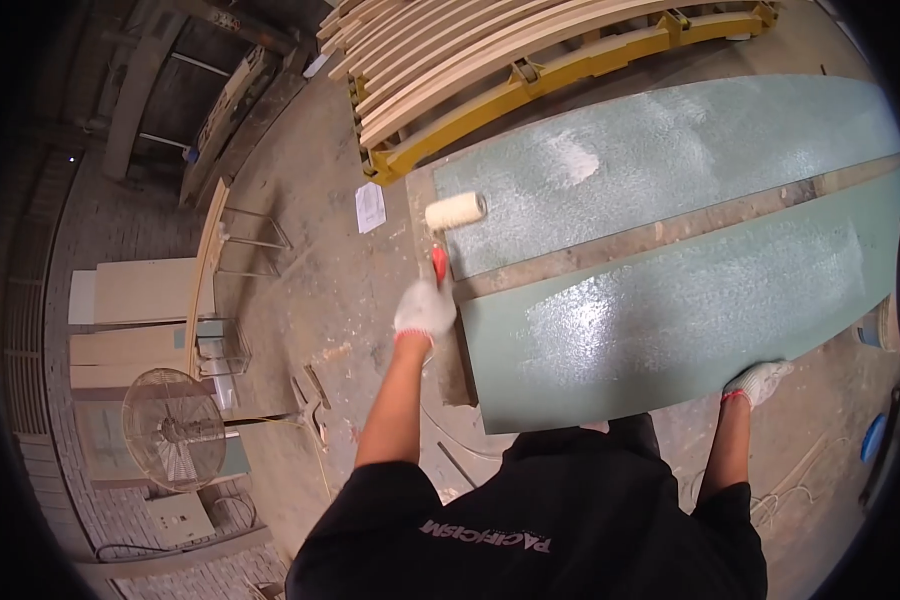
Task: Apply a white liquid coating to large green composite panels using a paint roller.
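My left hand [425, 308], in a white knitted glove with a red cuff, is closed around the red handle [440, 262] of a paint roller. The cream, fluffy roller sleeve [456, 211] is over the left end of the far pale green board [670, 150]. Wet, whitish, shiny streaks cover much of that board. Closer to me lies a second green board [510, 350], with a glossy wet patch across its middle. At its near edge, toward the right, rests my gloved right hand [760, 382], fingers stretched along the edge and partly hard to make out.
Behind the boards, long wooden strips [450, 60] lie on a yellow metal rack [450, 145]. A white paper sheet [370, 208] lies on the concrete floor. Left stand a round fan [174, 430] and leaning panels [135, 290]. A bucket [875, 325] is at the right.
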